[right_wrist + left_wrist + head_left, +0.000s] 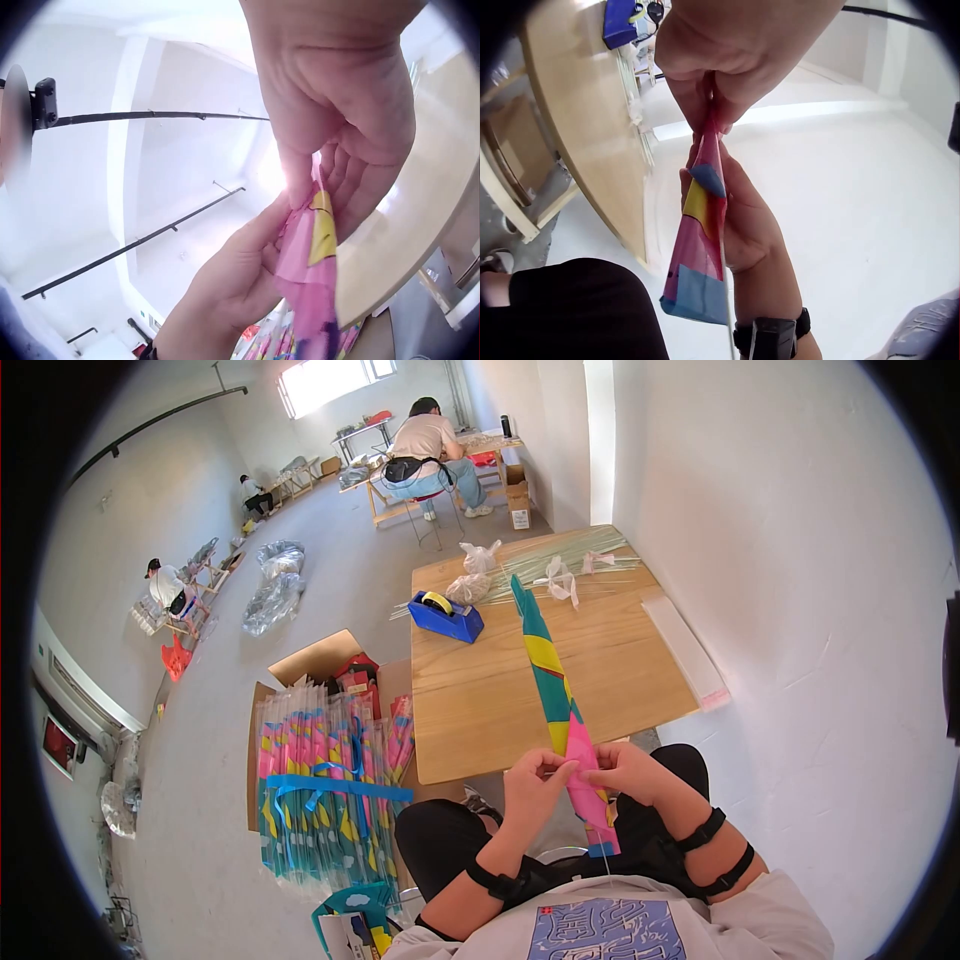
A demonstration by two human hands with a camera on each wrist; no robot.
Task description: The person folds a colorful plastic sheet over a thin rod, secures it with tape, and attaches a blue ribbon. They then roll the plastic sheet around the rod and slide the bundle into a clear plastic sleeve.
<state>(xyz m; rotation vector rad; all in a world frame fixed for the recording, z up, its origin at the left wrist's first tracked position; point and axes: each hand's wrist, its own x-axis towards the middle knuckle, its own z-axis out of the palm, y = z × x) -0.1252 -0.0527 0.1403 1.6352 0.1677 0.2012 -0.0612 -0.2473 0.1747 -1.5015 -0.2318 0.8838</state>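
Observation:
A long, narrow, folded printed sheet [551, 680] in teal, yellow and pink slants from over the table down to the lap. A thin white rod [728, 300] runs out at its lower end. My left hand [535, 785] pinches its pink part between thumb and fingers from the left. From the right, my right hand [628, 772] pinches the same part, close to the left hand. In the left wrist view the sheet's edges [709, 157] come together at the fingertips. The right wrist view shows pink and yellow folds [321, 232] hanging below the right hand's fingers.
A wooden table [470, 710] stands in front, bearing a blue tape dispenser [446, 620], thin pale rods [600, 550] and knotted plastic bags [480, 557]. At the left, a cardboard box [310, 658] holds several sleeved, similarly printed bundles [310, 750]. A white wall [800, 610] rises on the right.

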